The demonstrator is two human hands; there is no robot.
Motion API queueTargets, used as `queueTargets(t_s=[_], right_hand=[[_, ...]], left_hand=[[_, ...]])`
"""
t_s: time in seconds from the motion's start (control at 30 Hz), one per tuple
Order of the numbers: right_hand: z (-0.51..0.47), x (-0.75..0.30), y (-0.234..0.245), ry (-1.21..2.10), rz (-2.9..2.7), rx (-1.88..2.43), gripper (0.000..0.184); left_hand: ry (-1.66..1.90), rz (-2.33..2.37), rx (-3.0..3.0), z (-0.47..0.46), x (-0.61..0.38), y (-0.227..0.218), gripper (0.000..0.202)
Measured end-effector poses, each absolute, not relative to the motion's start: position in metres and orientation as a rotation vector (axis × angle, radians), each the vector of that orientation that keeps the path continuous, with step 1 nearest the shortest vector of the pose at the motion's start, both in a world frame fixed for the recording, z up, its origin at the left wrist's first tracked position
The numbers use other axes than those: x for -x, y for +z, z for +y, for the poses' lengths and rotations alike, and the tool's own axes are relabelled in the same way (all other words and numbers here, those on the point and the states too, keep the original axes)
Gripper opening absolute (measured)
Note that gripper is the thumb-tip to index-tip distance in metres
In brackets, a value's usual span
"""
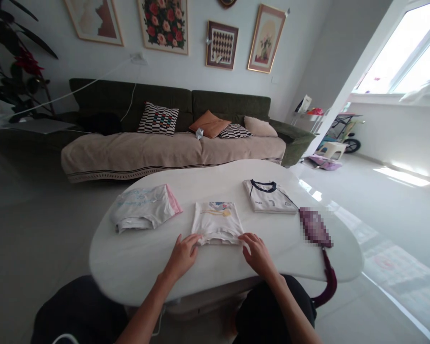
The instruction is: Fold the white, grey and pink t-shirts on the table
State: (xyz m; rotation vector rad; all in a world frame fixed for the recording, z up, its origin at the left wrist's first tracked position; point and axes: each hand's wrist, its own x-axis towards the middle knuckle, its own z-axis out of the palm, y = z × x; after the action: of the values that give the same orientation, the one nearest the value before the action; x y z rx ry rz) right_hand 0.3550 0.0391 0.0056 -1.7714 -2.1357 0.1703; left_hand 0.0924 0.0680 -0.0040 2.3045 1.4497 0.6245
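Note:
A folded white shirt with a printed picture (217,221) lies in the middle of the white table (136,267). My left hand (182,255) rests at its near left corner, fingers stretched flat toward the hem. My right hand (258,251) touches its near right corner, fingers curled slightly onto the cloth edge. Neither hand lifts the shirt. A folded white and pink garment (145,207) lies to the left. A folded white jersey with a dark collar (270,196) lies to the right.
A blurred purple object with a dark red strap (317,229) sits at the table's right edge. A green sofa with cushions (172,129) stands behind the table. A plant (17,71) is at far left, a window at right.

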Motion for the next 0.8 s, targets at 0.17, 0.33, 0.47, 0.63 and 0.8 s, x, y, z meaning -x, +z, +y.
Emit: queueTargets(t_s=[0.17, 0.33, 0.47, 0.63, 0.8], right_hand=[[0.04, -0.324, -0.001, 0.118, -2.085, 1.868, 0.043], [0.037, -0.31, -0.008, 0.184, -2.134, 1.976, 0.04], [0.057, -0.321, 0.013, 0.211, -2.107, 2.037, 0.035], [0.101, -0.297, 0.034, 0.25, -2.171, 2.029, 0.031], [0.119, -0.238, 0.036, 0.332, -2.34, 1.859, 0.025]], left_hand=[[0.493, 1.531, -2.374, 0.083, -0.101, 0.004, 0.048], [0.435, 1.635, -2.412, 0.074, -0.107, -0.003, 0.047], [0.524, 1.609, -2.501, 0.04, -0.118, 0.005, 0.048], [0.493, 1.41, -2.481, -0.001, -0.159, 0.006, 0.05], [0.431, 1.07, -2.349, 0.002, -0.209, -0.005, 0.054]])
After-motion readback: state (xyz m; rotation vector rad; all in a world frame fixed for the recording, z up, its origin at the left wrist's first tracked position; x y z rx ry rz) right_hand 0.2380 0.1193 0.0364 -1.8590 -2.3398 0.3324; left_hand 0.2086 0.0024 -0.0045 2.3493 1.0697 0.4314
